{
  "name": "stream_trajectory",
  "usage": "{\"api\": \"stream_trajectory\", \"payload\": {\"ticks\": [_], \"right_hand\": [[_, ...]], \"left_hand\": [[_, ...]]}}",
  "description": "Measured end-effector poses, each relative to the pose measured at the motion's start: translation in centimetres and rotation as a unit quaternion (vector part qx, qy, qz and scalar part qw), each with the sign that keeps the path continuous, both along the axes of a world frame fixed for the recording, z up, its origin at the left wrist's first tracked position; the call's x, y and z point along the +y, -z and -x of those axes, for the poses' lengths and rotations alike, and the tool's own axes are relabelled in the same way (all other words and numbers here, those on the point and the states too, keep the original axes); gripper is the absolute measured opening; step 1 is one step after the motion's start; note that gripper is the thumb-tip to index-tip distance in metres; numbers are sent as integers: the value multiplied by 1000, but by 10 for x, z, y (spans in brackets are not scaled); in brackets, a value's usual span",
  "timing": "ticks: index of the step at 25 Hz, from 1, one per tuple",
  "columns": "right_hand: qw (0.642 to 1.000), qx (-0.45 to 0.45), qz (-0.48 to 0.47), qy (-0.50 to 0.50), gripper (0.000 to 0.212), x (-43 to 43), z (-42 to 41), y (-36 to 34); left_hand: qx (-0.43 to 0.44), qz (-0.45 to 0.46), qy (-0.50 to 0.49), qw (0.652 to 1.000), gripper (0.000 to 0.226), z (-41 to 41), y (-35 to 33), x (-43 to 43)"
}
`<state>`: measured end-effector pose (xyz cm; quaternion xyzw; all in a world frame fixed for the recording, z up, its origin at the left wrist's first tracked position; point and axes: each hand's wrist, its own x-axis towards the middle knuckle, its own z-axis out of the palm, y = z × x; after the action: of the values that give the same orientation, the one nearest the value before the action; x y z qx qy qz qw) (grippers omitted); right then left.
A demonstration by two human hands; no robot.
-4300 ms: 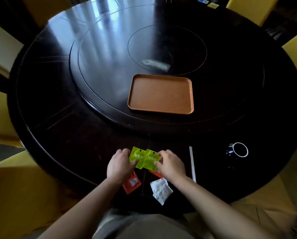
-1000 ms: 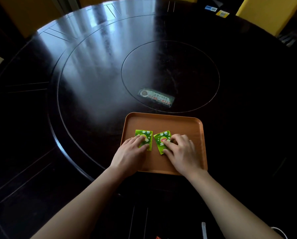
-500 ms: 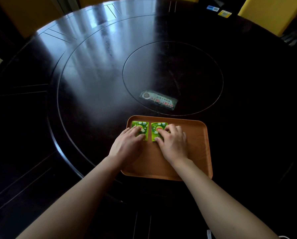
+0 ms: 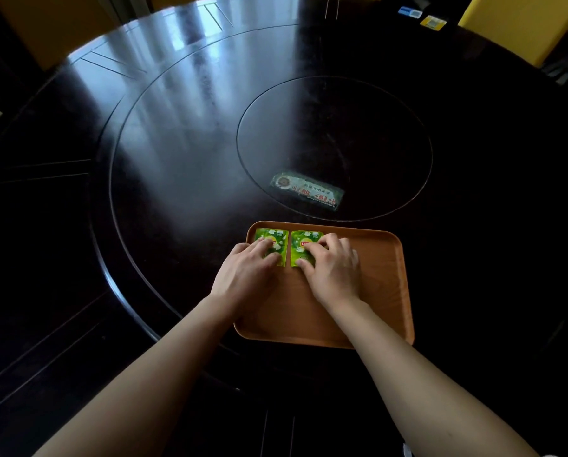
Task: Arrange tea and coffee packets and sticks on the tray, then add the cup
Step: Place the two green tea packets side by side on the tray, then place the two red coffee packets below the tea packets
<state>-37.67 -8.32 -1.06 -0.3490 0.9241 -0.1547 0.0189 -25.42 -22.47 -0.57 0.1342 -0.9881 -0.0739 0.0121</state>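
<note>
Slid farther than before, the green tea packets are lying in the far left corner of the tray, left hand and right hand pressing flat on them, best nudging slowly.

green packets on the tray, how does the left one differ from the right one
The left green packet lies in the tray's far left corner; the right green packet lies beside it, nearer the middle. The left hand rests on the left packet; the right hand rests on the right. Both lie flat, same green design, a thin gap between.
</note>
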Motion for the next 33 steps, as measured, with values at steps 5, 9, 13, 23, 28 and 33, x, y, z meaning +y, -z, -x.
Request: {"api": "stream_trajectory", "payload": {"ticks": [5,9,13,23,28,33], "right_hand": [[1000,-10,3,-5,38,-3,2,0],[1000,-11,4,-7,37,-4,4,1],[1000,-22,21,-6,39,-3,4,1],[995,-55,78,-6,35,23,-5,-11],[988,-84,131,7,27,67,-34,-22],[977,-143,158,2,21,142,-94,-31]], "left_hand": [[-16,0,4,1000,33,0,0,-2],[-18,-4,3,1000,31,0,-3,-1],[-12,-16,-11,1000,27,2,-4,2],[5,-36,-37,999,39,-1,-19,16],[12,-59,-57,997,41,-45,-25,45],[43,-126,-93,987,30,-131,-28,108]]}}
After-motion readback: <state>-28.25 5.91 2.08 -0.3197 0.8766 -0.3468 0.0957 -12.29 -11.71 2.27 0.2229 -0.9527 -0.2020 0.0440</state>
